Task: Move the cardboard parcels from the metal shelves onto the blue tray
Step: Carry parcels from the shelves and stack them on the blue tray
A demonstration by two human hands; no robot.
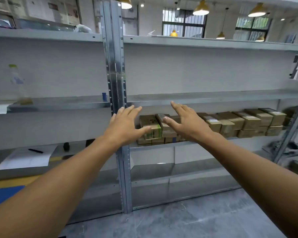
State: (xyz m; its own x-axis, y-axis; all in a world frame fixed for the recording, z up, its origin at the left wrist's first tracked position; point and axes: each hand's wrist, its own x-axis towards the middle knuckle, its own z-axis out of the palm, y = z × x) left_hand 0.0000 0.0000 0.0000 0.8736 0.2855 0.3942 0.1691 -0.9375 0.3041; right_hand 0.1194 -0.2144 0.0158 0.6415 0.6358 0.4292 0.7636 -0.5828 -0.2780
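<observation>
Several brown cardboard parcels stand in a row, some stacked, on a middle board of the metal shelves. The leftmost stack includes one with a green label. My left hand reaches forward in front of the shelf post, fingers straight and spread, holding nothing. My right hand is stretched out the same way, just in front of the leftmost parcels. Whether either hand touches a parcel is unclear. A blue surface shows at the lower left edge, mostly cut off by my left arm.
A steel upright post splits the shelving into two bays. On a table behind the left bay lie a paper sheet and a black pen. A plastic bottle stands on the left shelf. The floor below is grey concrete.
</observation>
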